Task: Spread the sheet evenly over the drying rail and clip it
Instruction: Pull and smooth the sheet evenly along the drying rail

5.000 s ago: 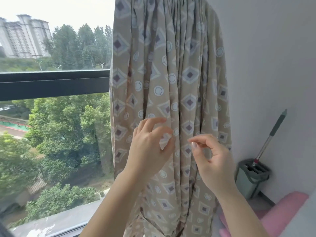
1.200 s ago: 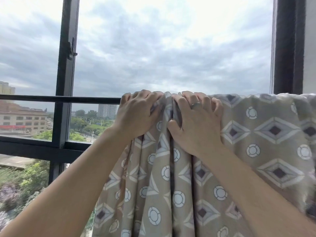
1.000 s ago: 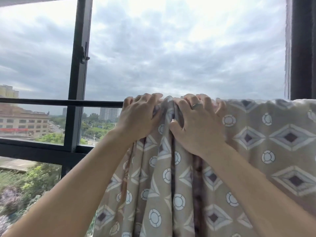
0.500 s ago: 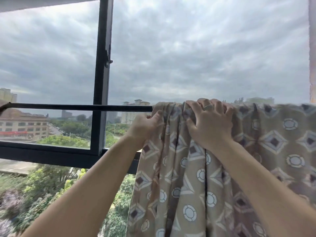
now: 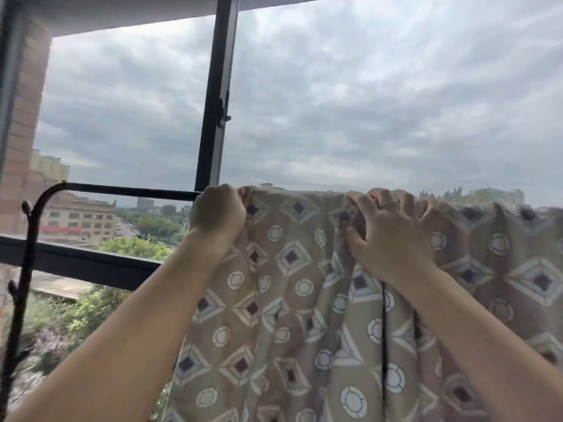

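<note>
Nearest to the camera, two bare forearms reach up and forward. Between and below them hangs the sheet (image 5: 292, 315), beige with diamonds and rings. It falls in several vertical folds, so it does not lie flat yet.

At the top, the sheet is draped over the drying rail (image 5: 131, 190). The left hand (image 5: 217, 213) is closed around the left edge of the sheet, just where the cloth meets the rail. The right hand (image 5: 387, 236), with a ring (image 5: 389, 203) on one finger, lies on top of the rail further to the right. Its fingers are bent into a bunch of gathered cloth, and the thumb presses the folds from below. To the left of the left hand the rail is bare until it bends downward.

The step in hand seems to be the spreading. The next move probably calls for drawing the left edge along the bare rail while the right hand loosens its bunch. No clip is visible, so the clipping is not yet done.

Behind the rail stands a dark window frame (image 5: 213, 117), and beyond it are buildings (image 5: 76, 214), trees and grey clouds.
</note>
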